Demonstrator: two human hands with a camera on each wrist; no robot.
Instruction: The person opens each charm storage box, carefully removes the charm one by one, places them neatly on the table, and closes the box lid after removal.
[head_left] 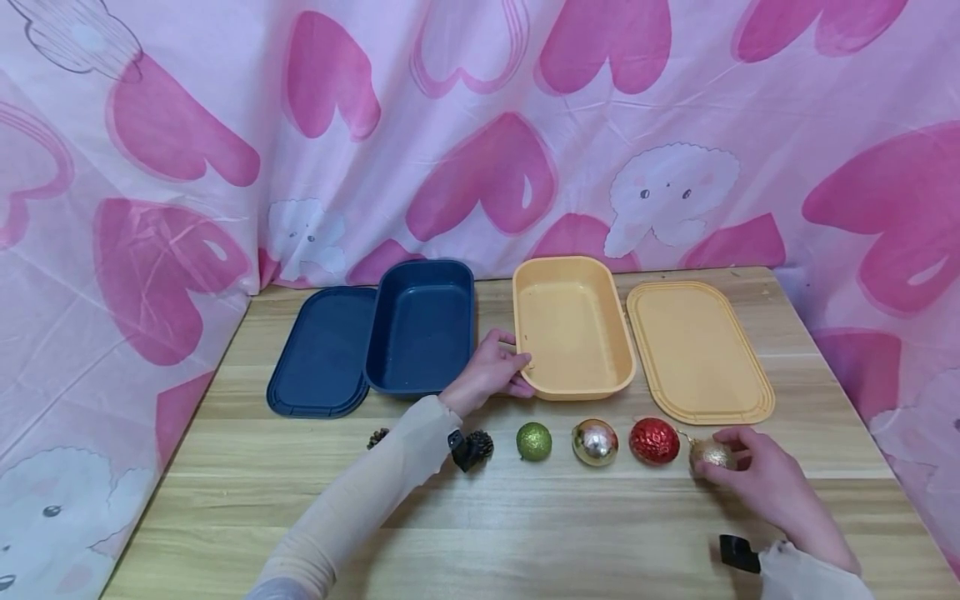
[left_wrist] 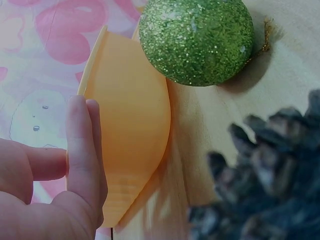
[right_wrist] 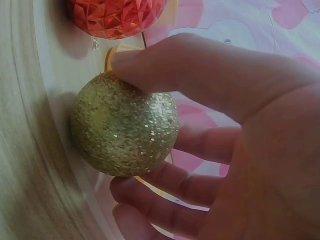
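Observation:
My left hand (head_left: pixel 491 372) pinches the near left rim of a yellow plastic box (head_left: pixel 573 333), thumb inside and fingers along the outer wall. In the left wrist view those fingers (left_wrist: pixel 82 155) lie against the box's side wall (left_wrist: pixel 132 120). At the right, my right hand (head_left: pixel 765 475) holds a gold glitter ball (head_left: pixel 712 454) between thumb and fingers. The right wrist view shows the thumb (right_wrist: pixel 165 65) over the ball (right_wrist: pixel 125 125) and the fingers curled beneath it. Beside it sits a red faceted ball (head_left: pixel 655 441), then a shiny gold ball (head_left: pixel 595 442) and a green glitter ball (head_left: pixel 534 442).
A dark blue box (head_left: pixel 422 329) stands left of the yellow one, with a blue lid (head_left: pixel 318 354) beside it. A yellow lid (head_left: pixel 701 354) lies at the right. Pine cones (head_left: pixel 480 446) (head_left: pixel 378 437) lie near my left forearm. A pink heart-patterned curtain (head_left: pixel 480 167) hangs behind the table.

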